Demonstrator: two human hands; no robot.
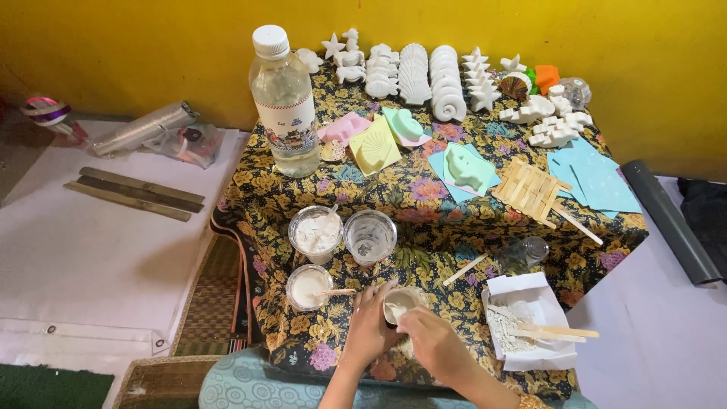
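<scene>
At the lower centre of the frame, the left hand [369, 327] wraps its grip around a small cup of white paste [401, 303] standing on the floral-clothed counter [424, 220]. The right hand [433, 341] rests at the cup's rim, its grip pressed together; what it pinches cannot be told. Three clear plastic cups [316, 233] holding white powder and liquid stand just left and above, a water bottle [285, 102] beyond.

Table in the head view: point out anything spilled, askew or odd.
White powder lies loose on the open paper at the right, with two sticks lying across it. One stick lies alone on the cloth. The cup between left hand and right hand stands upright; nothing looks spilled.
</scene>
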